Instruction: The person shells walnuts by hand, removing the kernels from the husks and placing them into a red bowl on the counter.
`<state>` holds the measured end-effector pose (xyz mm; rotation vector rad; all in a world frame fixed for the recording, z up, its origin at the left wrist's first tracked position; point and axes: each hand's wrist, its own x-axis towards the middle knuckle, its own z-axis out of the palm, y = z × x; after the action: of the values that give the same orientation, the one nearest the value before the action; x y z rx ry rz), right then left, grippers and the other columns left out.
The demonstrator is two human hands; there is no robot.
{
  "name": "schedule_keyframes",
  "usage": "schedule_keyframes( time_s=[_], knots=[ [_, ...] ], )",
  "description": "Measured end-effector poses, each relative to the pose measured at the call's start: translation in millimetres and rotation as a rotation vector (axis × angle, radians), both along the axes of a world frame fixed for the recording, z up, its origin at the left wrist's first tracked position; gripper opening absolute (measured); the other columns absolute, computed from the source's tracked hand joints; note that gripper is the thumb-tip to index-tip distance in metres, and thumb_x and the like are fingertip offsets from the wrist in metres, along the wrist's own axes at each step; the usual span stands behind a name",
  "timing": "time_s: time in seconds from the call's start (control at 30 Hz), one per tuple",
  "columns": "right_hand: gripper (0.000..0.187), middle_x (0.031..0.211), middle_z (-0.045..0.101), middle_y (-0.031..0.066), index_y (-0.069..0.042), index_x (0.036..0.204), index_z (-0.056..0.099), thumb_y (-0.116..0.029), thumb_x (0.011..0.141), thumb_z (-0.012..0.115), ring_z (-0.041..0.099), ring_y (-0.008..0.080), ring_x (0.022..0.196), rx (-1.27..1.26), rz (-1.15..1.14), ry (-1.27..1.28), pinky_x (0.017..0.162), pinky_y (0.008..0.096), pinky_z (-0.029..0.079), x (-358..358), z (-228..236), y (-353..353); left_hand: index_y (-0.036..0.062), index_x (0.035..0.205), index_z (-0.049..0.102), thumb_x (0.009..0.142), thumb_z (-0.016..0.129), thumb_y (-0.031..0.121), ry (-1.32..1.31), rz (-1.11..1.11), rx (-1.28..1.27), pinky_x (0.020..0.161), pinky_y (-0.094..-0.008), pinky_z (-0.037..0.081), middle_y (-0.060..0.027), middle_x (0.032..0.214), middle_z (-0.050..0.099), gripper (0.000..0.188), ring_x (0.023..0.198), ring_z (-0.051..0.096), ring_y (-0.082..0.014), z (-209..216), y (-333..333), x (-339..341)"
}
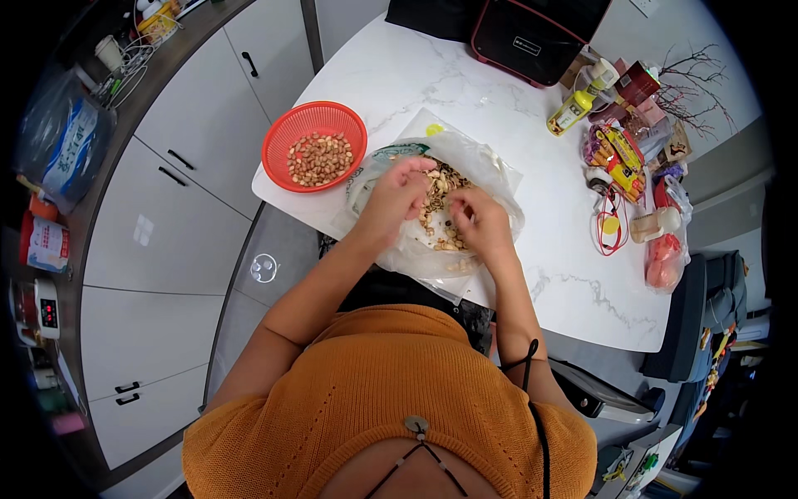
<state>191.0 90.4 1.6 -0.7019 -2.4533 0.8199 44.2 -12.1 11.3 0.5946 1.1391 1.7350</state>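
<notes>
A white translucent plastic bag (389,244) lies spread on the table, with tan pieces that look like peanut shells (439,196) and darker bits heaped inside. Over the heap's left side, my left hand (394,200) has its fingers curled; whether anything is between them is hidden. My right hand (485,223) bends its fingers together at the heap's right side, and any small thing they pinch is too small to make out. Left of the bag stands a red plastic basket (356,141) holding shelled, reddish-brown peanuts (320,158).
The white marbled table (573,287) bears a black and red appliance (532,37) at the back. Along its right side are a yellow bottle (572,112), snack packets (615,160), a red cord (611,224) and a bag of reddish fruit (666,262). White cabinets (158,224) stand left.
</notes>
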Motion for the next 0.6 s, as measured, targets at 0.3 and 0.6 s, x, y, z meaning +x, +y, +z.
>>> schedule_keyframes(
  time_s=[0.3, 0.6],
  knots=[
    [0.012, 0.077, 0.061, 0.0060, -0.011, 0.078, 0.062, -0.019, 0.070, 0.066, 0.060, 0.0247, 0.071, 0.193, 0.042, -0.411, 0.062, 0.0356, 0.047, 11.8, -1.9, -7.6, 0.0042, 0.099, 0.057, 0.083, 0.054, 0.008, 0.595, 0.604, -0.008, 0.054, -0.0184, 0.039, 0.0001, 0.077, 0.050, 0.018, 0.063, 0.045, -0.0056, -12.4, -15.6, -85.1],
    [0.011, 0.077, 0.061, 0.0080, -0.010, 0.082, 0.061, -0.016, 0.073, 0.064, 0.060, 0.0231, 0.069, 0.133, 0.005, -0.263, 0.061, 0.0331, 0.048, 7.0, -2.3, -10.9, 0.0012, 0.097, 0.058, 0.080, 0.055, 0.009, 1.132, 0.701, -0.117, 0.074, -0.0326, 0.045, -0.0116, 0.092, 0.057, 0.019, 0.083, 0.056, -0.0229, -19.5, -23.2, -94.3]
  ],
)
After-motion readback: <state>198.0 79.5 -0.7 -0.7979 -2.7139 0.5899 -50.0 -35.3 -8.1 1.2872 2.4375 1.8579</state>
